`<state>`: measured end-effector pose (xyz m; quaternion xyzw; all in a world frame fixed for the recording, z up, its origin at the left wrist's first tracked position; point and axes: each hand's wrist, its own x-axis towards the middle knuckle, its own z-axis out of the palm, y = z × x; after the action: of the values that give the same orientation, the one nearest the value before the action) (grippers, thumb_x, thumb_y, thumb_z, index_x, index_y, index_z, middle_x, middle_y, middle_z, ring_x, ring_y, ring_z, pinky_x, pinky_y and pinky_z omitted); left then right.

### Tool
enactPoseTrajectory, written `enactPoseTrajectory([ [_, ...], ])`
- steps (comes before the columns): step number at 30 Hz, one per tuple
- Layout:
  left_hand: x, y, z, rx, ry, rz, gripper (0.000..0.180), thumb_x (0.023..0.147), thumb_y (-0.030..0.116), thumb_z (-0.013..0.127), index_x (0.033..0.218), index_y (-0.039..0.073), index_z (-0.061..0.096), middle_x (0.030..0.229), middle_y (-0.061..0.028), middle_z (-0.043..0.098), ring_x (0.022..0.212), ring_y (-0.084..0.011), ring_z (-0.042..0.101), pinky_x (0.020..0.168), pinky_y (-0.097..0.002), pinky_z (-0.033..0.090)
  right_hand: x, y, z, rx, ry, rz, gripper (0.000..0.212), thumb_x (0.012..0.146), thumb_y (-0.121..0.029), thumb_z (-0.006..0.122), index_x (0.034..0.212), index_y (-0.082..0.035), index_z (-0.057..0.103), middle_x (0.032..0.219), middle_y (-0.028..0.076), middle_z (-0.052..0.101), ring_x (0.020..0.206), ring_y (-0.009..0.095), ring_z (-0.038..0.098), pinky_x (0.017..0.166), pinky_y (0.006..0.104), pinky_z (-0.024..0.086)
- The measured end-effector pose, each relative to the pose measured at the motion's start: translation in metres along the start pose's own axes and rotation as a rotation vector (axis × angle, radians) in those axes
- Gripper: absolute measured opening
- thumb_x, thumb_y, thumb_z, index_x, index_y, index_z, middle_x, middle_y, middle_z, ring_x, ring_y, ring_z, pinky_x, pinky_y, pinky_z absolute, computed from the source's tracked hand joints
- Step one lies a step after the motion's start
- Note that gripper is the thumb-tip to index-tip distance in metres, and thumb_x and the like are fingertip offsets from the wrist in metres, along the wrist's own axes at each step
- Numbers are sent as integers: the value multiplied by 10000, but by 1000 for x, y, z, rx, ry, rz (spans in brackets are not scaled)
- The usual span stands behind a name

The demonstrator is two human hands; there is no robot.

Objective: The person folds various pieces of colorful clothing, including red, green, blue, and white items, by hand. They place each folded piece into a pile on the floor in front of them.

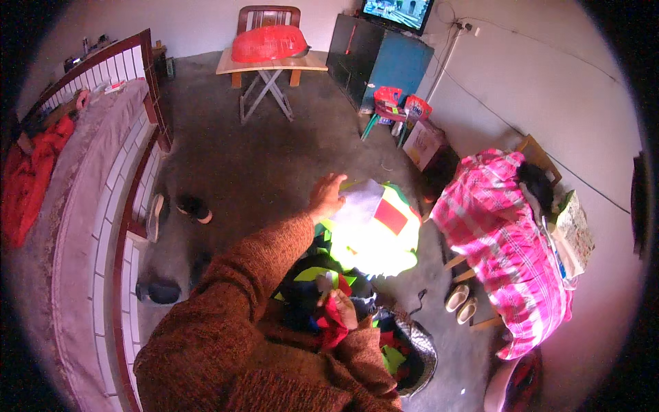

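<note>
The work in hand looks like the handling of loose cloth pieces, one hand at a pile and the other on a scrap. The person's left hand [326, 199] reaches out to the near side of the pile [376, 250], its fingers partly spread and touching the edge of a grey piece [362, 201]; whether they pinch it cannot be told. A red patch [391, 218] lies to the right of these fingers, beyond the grey piece.

The right hand [345, 310] is nearer the body, its fingers closed on red cloth [333, 329], which hangs below them. Dark cloth [292, 295] lies to the left of those fingers, and a bag [427, 343] stands open to their right, with a green scrap [393, 359] inside. The next move probably calls for a firm pinch on the red cloth and a light left touch.
</note>
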<state>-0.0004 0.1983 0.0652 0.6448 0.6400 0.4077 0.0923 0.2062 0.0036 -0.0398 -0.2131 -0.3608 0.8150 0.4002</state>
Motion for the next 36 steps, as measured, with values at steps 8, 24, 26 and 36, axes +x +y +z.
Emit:
enactPoseTrajectory([
  [8,-29,6,7,216,-247,263,573,734,198,624,1271,157,428,1344,-97,382,1231,-249,352,981,-455,253,-5,-1,1,52,-11,-35,185,875,-241,554,899,-60,523,849,131,589,794,223,562,766,328,445],
  [24,-173,65,-35,-576,-726,311,422,809,295,638,1099,8,532,952,-125,627,880,-196,600,784,-317,463,-14,-26,22,153,126,-176,191,871,-255,562,912,-72,523,860,119,588,793,212,566,746,326,460],
  [26,-179,63,-28,-599,-646,323,439,789,324,648,1074,9,538,907,-139,628,822,-222,608,748,-328,464,-15,-28,26,166,136,-187,192,870,-256,563,913,-73,523,861,117,588,793,211,566,743,325,462],
  [36,-186,72,-31,-474,-611,182,270,743,254,666,855,23,583,770,-130,606,688,-242,597,646,-350,457,-19,-33,35,221,187,-249,197,867,-265,568,921,-81,524,868,109,588,793,204,569,731,323,472],
])
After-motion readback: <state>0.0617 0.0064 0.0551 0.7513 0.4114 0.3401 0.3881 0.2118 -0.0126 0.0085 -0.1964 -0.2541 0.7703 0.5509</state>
